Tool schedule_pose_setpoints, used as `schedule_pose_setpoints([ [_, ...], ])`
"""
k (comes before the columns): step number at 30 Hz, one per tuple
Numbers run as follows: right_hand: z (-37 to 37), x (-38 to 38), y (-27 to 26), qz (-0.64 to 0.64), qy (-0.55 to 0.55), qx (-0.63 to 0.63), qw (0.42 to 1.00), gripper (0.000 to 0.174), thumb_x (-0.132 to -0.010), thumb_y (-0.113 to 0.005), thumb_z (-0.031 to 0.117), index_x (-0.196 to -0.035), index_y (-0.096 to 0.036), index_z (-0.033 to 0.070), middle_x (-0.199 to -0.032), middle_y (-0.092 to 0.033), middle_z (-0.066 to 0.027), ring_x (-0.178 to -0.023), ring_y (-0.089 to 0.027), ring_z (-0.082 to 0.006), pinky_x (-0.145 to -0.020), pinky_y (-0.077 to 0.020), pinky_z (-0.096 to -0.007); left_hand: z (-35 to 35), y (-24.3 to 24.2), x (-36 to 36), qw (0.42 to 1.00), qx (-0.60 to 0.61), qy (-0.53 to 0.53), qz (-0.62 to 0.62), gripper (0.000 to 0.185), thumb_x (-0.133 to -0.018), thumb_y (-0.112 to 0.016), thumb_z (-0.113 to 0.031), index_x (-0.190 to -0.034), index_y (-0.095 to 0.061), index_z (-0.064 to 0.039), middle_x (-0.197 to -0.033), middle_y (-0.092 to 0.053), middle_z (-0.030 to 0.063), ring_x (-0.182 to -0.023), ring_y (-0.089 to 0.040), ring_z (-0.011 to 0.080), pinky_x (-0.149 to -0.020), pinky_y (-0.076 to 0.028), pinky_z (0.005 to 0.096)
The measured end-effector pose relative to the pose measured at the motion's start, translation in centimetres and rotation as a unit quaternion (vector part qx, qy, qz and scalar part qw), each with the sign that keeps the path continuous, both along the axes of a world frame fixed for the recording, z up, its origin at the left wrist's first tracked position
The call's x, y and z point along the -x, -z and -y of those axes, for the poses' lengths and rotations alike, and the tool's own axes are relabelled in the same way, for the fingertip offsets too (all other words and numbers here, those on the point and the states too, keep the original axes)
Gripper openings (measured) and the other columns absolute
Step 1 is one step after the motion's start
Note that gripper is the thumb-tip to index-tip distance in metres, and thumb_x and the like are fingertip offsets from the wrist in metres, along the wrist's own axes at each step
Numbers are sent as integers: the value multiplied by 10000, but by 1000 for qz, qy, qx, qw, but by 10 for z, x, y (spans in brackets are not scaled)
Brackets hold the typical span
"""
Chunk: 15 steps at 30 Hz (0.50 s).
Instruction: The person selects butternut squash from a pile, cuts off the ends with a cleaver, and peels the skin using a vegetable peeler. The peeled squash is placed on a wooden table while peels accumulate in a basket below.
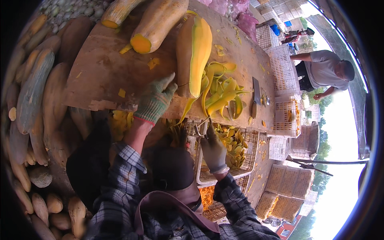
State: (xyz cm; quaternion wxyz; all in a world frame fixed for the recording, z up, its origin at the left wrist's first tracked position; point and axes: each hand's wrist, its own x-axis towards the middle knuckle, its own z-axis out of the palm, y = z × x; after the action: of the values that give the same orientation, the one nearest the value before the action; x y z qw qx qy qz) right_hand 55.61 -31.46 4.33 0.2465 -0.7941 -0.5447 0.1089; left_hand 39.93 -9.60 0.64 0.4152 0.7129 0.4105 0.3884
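Note:
A partly peeled long squash (195,57) lies on the wooden table (120,72), with a yellow peeled strip along its upper side. My left hand (157,97), in a green knit glove, is beside its near end. The thumb and forefinger stand apart with nothing between them; whether a fingertip touches the squash I cannot tell. In a pale, stained glove, my right hand (213,147) grips a metal peeler (199,129) just off the table's near edge. Curled squash peels (223,94) are heaped to the right of the squash, some drooping over the edge.
Two more squashes (162,22) lie farther back. A knife (255,96) rests at the table's right. Below the edge stands a plastic crate (253,150) of peels. Unpeeled squashes (34,93) are piled at left. A person (327,69) stands beyond stacked crates (283,69).

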Motion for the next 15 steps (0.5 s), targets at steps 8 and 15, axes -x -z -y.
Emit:
schedule_pose_setpoints([
  [8, -114, -23, 13, 133, -145, -154, 968, 695, -820, -764, 272, -1450, -481, 191, -876, -645, -117, -660, -660, -273, -571, -532, -387, -115, -58, -81, 865, -464, -45, -186, 274, -897, -600, -363, -1140, -694, -280, -1286, -616, -28, -1240, -483, 330, -1047, -378, 502],
  [15, -34, -36, 29, 150, -67, 91, 982, 713, -810, -776, 163, -1455, -472, 153, -826, -639, -103, -689, -648, -241, -588, -531, -353, -130, -37, -90, 863, -469, -22, -187, 180, -853, -626, -381, -969, -737, -301, -1314, -600, -64, -1284, -431, 314, -1077, -306, 540],
])
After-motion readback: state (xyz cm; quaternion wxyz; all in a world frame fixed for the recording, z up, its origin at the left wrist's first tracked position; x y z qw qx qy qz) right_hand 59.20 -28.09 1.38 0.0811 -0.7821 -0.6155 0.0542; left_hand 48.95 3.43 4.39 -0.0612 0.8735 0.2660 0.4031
